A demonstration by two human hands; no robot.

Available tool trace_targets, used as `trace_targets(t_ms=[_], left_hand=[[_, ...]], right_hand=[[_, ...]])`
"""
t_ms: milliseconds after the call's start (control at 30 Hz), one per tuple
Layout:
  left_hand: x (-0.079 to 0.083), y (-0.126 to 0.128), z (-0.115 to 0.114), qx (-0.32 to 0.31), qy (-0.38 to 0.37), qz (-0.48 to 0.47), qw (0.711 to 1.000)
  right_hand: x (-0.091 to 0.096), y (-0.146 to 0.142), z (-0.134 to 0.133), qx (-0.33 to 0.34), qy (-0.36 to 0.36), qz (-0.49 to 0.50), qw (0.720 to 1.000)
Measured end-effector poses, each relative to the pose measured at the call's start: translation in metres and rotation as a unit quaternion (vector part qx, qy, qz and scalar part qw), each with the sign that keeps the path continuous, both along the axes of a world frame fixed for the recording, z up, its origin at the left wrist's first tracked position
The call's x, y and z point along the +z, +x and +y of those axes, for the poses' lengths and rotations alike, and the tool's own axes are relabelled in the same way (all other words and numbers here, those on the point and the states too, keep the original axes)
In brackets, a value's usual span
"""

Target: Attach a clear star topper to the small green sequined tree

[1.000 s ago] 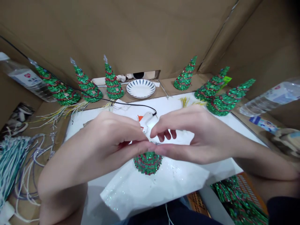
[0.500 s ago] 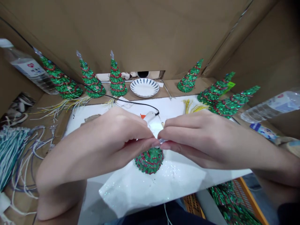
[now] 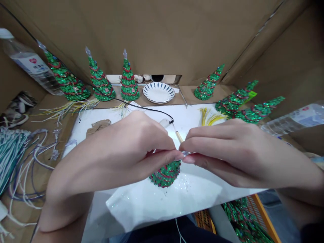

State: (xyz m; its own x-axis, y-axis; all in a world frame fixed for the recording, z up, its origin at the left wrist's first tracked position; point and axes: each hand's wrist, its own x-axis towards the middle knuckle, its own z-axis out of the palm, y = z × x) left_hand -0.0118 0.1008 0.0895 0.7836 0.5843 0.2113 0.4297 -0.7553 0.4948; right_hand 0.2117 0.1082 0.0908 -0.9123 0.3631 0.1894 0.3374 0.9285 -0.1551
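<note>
Both hands meet over a small green glitter Christmas tree [image 3: 165, 175] with red garland, standing on the white work board. My left hand [image 3: 134, 148] is closed, thumb and finger pinched together above the tree's top. From the other side my right hand [image 3: 222, 152] pinches too. A bit of clear plastic topper [image 3: 186, 153] shows between the fingertips of both hands. The tree's tip is hidden behind my fingers. Just beyond them lies a white glue gun [image 3: 165, 123] with a black cord, mostly covered by my left hand.
Trees with clear toppers [image 3: 129, 81] stand at the back left, and trees without visible toppers [image 3: 209, 84] at the right. A striped plate [image 3: 158, 92], yellow strands [image 3: 210, 116], plastic bottles [image 3: 32, 64] and teal-and-white wires [image 3: 12, 155] surround the board. An orange crate [image 3: 263, 216] holds more trees.
The view has shifted slightly. Both hands and the pinched plastic piece sit a little further right in the picture, leaning over the tree's right side. The grip looks the same.
</note>
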Motion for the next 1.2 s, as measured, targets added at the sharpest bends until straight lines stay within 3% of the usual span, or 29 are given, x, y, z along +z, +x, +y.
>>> trace_targets(t_ms=[767,1200], left_hand=[[-0.007,0.009,-0.004,-0.019,-0.032,-0.019,0.999],[-0.005,0.008,-0.009,-0.016,-0.006,0.018,1.000]], right_hand=[[0.004,0.006,-0.013,-0.016,-0.076,-0.023,0.997],[0.001,0.008,-0.019,-0.033,-0.023,-0.047,0.998]])
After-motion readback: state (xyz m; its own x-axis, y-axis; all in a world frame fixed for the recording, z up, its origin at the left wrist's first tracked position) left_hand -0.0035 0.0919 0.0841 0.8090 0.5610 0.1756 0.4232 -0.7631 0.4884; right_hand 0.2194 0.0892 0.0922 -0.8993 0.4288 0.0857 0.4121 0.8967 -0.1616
